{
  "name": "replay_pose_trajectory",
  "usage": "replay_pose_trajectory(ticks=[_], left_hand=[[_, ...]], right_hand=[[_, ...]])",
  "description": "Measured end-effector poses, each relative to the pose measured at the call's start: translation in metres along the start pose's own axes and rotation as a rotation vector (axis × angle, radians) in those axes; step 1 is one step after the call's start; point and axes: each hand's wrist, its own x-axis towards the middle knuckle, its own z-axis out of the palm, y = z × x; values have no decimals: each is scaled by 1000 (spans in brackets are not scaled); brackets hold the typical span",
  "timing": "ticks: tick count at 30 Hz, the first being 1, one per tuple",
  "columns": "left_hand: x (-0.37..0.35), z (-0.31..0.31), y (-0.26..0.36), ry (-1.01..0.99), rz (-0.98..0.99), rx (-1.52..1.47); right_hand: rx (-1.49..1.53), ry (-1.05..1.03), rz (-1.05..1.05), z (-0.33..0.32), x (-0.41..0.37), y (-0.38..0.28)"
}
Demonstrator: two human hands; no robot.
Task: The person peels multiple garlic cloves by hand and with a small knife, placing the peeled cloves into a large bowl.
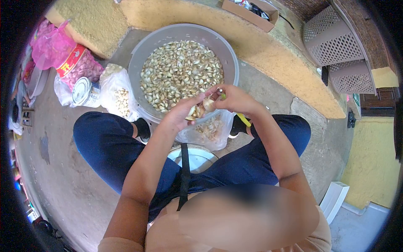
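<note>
My left hand point(184, 112) is curled around several garlic cloves point(192, 111), over the near rim of the big grey tub. Close against it, my right hand point(237, 101) grips what looks like a small knife with a yellow-green handle point(243, 119); its blade is mostly hidden by the fingers. A pale piece of garlic point(208, 104) with papery skin sits between the two hands. Many cloves in liquid fill much of the grey tub point(138, 54). Below the hands, a clear plastic bag point(218, 140) holds loose skins.
Left of the tub stand a white bag with peeled cloves point(122, 101), a metal can point(84, 91) and pink mesh sacks of garlic point(79, 67). A low yellow ledge point(268, 63) curves behind, carrying a cardboard box point(252, 14). A white lid or bucket point(195, 157) is between my legs.
</note>
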Motion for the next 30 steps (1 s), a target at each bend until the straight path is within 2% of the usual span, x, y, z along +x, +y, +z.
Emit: replay_pose_trajectory(ticks=[1,4,8,10,13,16,19,22,28,30], left_hand=[[-1,2,0,6,-23,23],[-4,7,2,-19,-65,51],[-1,3,0,-39,-78,-17],[2,-1,-3,-81,-39,-97],[-2,-1,1,-96,70,-230],[1,-5,3,-122,147,-366],[1,-6,4,-145,186,-462],[-2,-2,6,-173,221,-491],[-2,-3,6,-304,257,-523],[-3,-4,6,-343,257,-506]], right_hand=[[-105,15,-124,1,0,1],[-183,-31,-75,-3,-4,-12],[-292,-22,-158,-3,1,-3],[-332,-35,-125,-3,2,-10],[-267,159,-74,0,1,-16],[-408,228,69,-4,4,-15],[-421,181,-50,-6,2,-5],[-373,-4,53,-9,-1,-11],[370,-140,41,-7,1,-10],[310,-123,119,-8,-3,-20]])
